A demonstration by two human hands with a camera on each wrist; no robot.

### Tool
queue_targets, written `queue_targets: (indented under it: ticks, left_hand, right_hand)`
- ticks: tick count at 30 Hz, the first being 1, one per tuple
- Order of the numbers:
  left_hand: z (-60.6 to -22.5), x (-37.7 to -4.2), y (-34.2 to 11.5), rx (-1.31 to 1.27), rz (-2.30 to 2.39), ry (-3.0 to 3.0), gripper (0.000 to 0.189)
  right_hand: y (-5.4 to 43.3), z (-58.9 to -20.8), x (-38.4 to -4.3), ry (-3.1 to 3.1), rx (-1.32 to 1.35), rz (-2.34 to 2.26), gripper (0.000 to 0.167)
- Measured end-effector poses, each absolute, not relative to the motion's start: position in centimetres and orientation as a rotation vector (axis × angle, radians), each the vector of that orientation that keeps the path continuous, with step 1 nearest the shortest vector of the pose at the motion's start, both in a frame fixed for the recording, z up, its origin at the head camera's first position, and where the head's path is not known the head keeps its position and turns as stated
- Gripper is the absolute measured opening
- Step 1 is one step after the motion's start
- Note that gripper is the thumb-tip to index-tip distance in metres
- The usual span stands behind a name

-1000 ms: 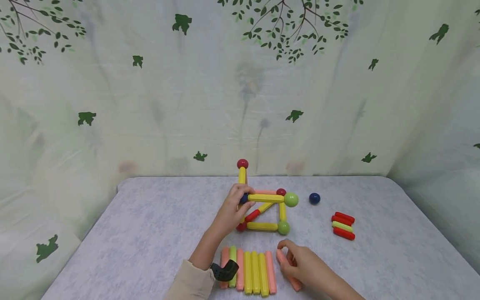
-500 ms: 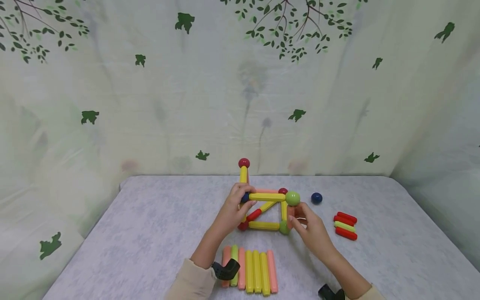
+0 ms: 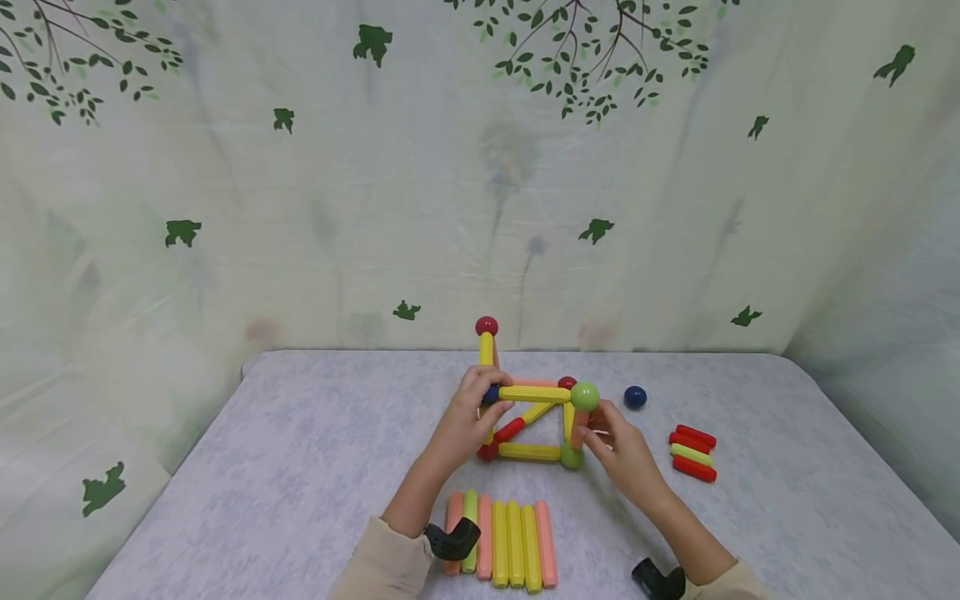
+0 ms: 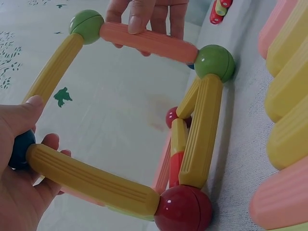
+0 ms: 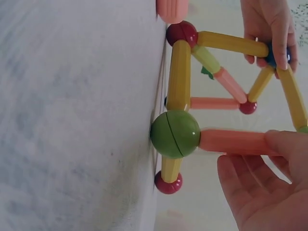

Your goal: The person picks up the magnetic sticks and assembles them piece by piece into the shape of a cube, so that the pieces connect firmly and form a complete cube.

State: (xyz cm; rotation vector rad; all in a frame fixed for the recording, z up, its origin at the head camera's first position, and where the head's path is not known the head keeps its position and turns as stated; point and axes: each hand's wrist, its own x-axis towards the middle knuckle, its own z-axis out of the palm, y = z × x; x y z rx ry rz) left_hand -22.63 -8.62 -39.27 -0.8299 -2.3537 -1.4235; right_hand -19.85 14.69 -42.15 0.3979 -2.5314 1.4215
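Note:
A frame of rods and balls stands on the table, with a red ball (image 3: 487, 326) at its peak. My left hand (image 3: 467, 417) grips the dark blue ball (image 4: 21, 150) at the front upper left corner. A yellow rod (image 3: 532, 393) runs from it to the upper green ball (image 3: 585, 396). On the right side, my right hand (image 3: 626, 450) pinches an upright pink rod (image 5: 233, 141) between thumb and fingers. In the left wrist view this rod spans the upper green ball and the lower green ball (image 4: 214, 63), its ends right at both.
Nearer the front edge lies a row of pink, yellow and light green rods (image 3: 515, 546), partly behind the left wrist's camera. A loose dark blue ball (image 3: 635, 397) and several short red and green rods (image 3: 693, 454) lie to the right. A leaf-printed curtain (image 3: 322, 275) hangs behind.
My right hand has carried the pink rod from beside the row up to the frame's right side, where it now stands between the green balls. My left hand keeps its grip on the blue ball.

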Motion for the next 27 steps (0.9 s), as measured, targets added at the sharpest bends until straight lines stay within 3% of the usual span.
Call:
queue_targets:
  ticks: [4, 11, 14, 20, 27]
  left_hand:
    - [-39.2, -22.6, -8.6, -0.828, -1.438, -2.352, 0.022]
    - [-38.8, -22.3, -8.9, -0.759, -1.412, -2.403, 0.039]
    - [-38.5, -22.2, -9.1, -0.693, -1.421, -2.407, 0.046]
    - [-38.4, -22.4, -9.4, -0.650, -1.468, -2.404, 0.043]
    - [-38.5, -22.4, -9.8, -0.657, -1.437, -2.412, 0.054]
  right_hand:
    - [14.7, -42.2, -19.8, -2.550, 0.392, 1.433, 0.037]
    - [14.7, -41.6, -19.8, -2.431, 0.500, 1.341, 0.072]
    - [14.7, -41.4, -19.9, -2.408, 0.535, 1.264, 0.070]
    - [14.8, -41.3, -20.0, -2.426, 0.550, 1.244, 0.063]
    - [15.3, -41.2, -20.0, -2.448, 0.568, 1.262, 0.070]
